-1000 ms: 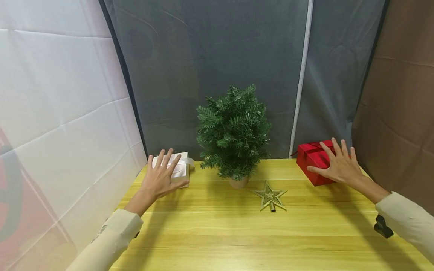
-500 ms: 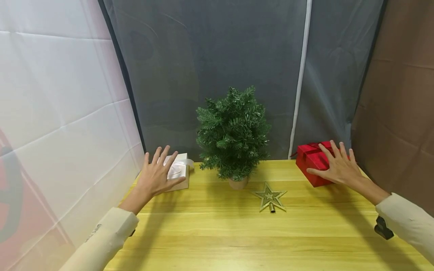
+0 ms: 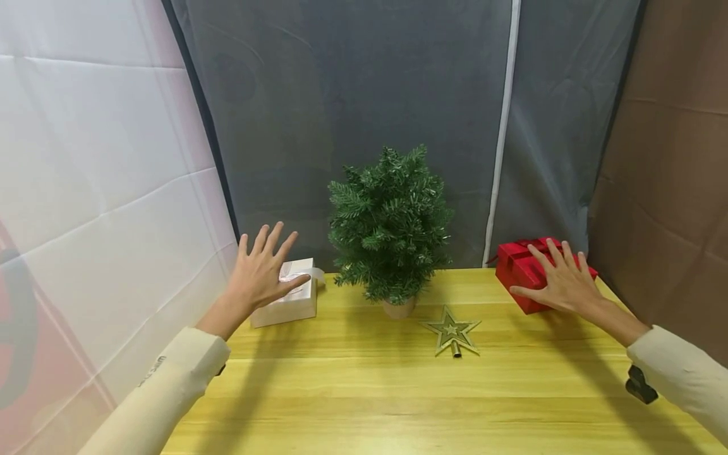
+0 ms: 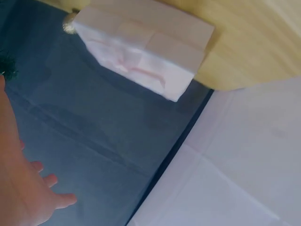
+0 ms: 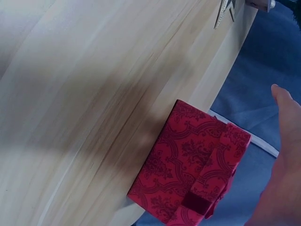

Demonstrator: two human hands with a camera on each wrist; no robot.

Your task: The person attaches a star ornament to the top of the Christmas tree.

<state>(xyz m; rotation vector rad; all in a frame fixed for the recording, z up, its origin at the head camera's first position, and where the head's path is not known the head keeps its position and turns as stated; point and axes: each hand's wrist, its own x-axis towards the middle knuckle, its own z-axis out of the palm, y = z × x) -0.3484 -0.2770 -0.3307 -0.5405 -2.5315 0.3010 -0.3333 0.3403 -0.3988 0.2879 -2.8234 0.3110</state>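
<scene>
Fingers spread, my left hand [image 3: 255, 275] hovers in the air by a white gift box [image 3: 294, 304] with a pale ribbon. The left wrist view shows a gap between that hand and the white box [image 4: 141, 42]. On the other side, my right hand [image 3: 565, 282] is held splayed above a red gift box [image 3: 519, 278], covering part of it in the head view. The right wrist view shows the patterned red box [image 5: 183, 160] apart from the hand. Neither hand holds anything. Between them stands a small artificial Christmas tree [image 3: 390, 227], and a gold star tree topper [image 3: 451, 330] lies in front of it.
All of these stand on a yellowish wooden table [image 3: 364, 404]. Behind it hangs a dark grey cloth wall [image 3: 398, 76]. A white fabric wall [image 3: 108, 145] closes the left side, and a brown one [image 3: 677, 158] the right.
My left hand has risen and shifted slightly left, so more of the white gift box shows. My right hand has moved only a little to the left, still over the red box.
</scene>
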